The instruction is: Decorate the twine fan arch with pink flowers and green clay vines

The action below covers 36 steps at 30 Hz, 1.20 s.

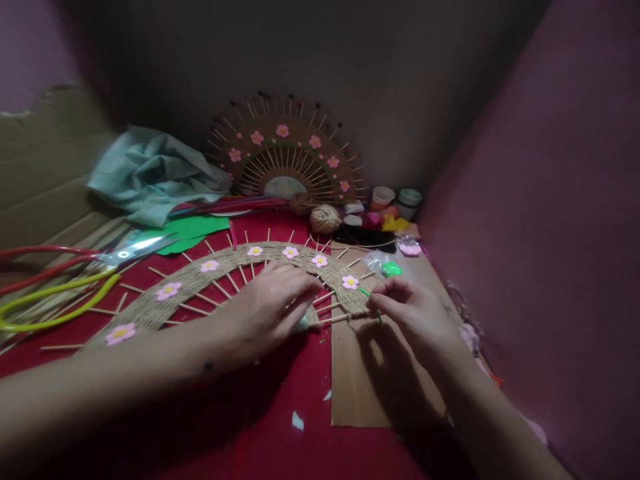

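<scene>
A half-round fan of thin wooden sticks with a woven twine band [230, 256] lies in front of me, pink flowers with yellow centres spaced along it. My right hand [413, 307] pinches a thin green strip [364, 291] between thumb and forefinger at the band's right end, close to the last flower [350, 283]. Over the fan's inner sticks, my left hand [275, 300] is closed with its fingers bent downward. A pale blue piece [301, 325] shows beside its thumb. What the left fingers hold, if anything, is hidden.
Orange-handled and yellow-handled scissors [65, 293] lie at left by green sheets [190, 233]. A finished fan [300, 137] leans on the back wall. Before it sit a twine ball [325, 219] and small tubs [383, 198]. Cardboard [365, 393] lies on the red surface; a wall closes the right.
</scene>
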### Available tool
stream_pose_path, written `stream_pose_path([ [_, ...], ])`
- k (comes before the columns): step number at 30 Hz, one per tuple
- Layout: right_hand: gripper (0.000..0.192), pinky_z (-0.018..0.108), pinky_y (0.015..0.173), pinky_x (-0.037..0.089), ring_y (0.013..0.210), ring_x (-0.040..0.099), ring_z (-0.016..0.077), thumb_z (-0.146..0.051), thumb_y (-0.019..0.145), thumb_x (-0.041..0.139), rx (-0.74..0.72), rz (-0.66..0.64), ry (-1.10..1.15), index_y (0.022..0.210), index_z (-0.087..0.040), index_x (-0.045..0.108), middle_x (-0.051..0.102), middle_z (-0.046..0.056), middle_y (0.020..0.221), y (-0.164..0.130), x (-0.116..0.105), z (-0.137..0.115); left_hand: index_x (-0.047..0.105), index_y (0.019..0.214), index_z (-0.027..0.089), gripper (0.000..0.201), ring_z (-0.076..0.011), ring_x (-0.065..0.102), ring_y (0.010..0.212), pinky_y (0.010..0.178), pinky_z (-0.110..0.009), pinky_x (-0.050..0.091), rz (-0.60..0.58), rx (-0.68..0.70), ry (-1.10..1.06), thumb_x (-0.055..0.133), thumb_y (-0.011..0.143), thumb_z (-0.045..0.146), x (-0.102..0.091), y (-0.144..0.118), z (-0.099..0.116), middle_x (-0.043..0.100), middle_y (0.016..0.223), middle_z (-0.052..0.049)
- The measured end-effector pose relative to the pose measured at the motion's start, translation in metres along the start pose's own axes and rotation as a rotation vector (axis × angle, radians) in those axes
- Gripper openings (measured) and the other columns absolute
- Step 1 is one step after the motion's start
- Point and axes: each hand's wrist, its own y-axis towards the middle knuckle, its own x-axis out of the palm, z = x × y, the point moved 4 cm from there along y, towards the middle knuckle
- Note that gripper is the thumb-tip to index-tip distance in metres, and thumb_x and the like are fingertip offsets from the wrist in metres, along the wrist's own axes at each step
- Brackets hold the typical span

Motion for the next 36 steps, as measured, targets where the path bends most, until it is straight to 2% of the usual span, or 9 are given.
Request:
stream_pose_path([
  [4,0.005,0.026,0.055,0.042,0.056,0.053,0.0119,-0.021,0.067,0.059,-0.069,0.037,-0.176,0.067,-0.018,0.056,0.057,-0.001,0.061,0.023,0.004,0.006,0.063,0.098,0.014,0.022,-0.0193,0.058,0.082,0.075,-0.034,0.042,-0.033,0.067,0.126,0.043,0.09,0.016,-0.007,0.023,-0.012,0.067,0.088,-0.007],
  [9,0.005,0.026,0.055,0.041,0.058,0.054,0.0121,-0.019,0.067,0.06,-0.107,0.034,-0.235,0.069,-0.018,0.056,0.058,-0.001,0.063,0.035,0.009,0.016,0.064,0.092,0.015,0.017,-0.0166,0.055,0.073,0.069,-0.029,0.039,-0.064,0.027,0.185,0.049,0.088,0.018,-0.002,0.042,-0.028,0.064,0.077,-0.004],
  [15,0.015,0.026,0.057,0.039,0.062,0.055,0.0129,-0.018,0.074,0.056,-0.203,-0.074,-0.461,0.089,-0.018,0.057,0.061,0.0,0.069,0.031,0.012,0.009,0.066,0.094,0.015,0.018,-0.0154,0.054,0.072,0.073,-0.031,0.039,-0.154,0.027,0.203,0.049,0.089,0.018,0.005,0.048,-0.036,0.064,0.079,-0.003],
  [21,0.017,0.029,0.061,0.039,0.065,0.055,0.014,-0.018,0.078,0.053,-0.278,-0.08,-0.638,0.095,-0.018,0.052,0.062,0.001,0.073,0.03,0.019,0.01,0.066,0.091,0.016,0.017,-0.0165,0.054,0.072,0.07,-0.031,0.038,-0.209,-0.047,0.21,0.049,0.088,0.018,0.009,0.046,-0.047,0.065,0.079,-0.004],
  [28,0.017,0.029,0.062,0.04,0.065,0.054,0.0145,-0.017,0.079,0.054,-0.338,-0.054,-0.625,0.095,-0.019,0.051,0.061,0.001,0.073,0.03,0.021,0.012,0.065,0.093,0.015,0.017,-0.0179,0.055,0.079,0.073,-0.031,0.038,-0.297,-0.098,0.221,0.05,0.086,0.015,0.008,0.046,-0.047,0.067,0.088,-0.005],
  [32,0.018,0.03,0.062,0.04,0.065,0.054,0.0151,-0.016,0.078,0.054,-0.335,-0.049,-0.628,0.096,-0.019,0.051,0.06,0.002,0.073,0.029,0.023,0.007,0.065,0.096,0.016,0.02,-0.0178,0.057,0.082,0.076,-0.03,0.038,-0.312,-0.118,0.221,0.05,0.084,0.012,0.01,0.049,-0.047,0.068,0.09,-0.005],
  [36,0.019,0.031,0.063,0.041,0.066,0.054,0.0154,-0.015,0.077,0.055,-0.318,-0.036,-0.597,0.095,-0.018,0.053,0.061,0.002,0.074,0.033,0.026,0.003,0.066,0.1,0.015,0.022,-0.0183,0.058,0.082,0.079,-0.033,0.039,-0.31,-0.082,0.215,0.049,0.085,0.013,0.016,0.052,-0.046,0.068,0.092,-0.006],
])
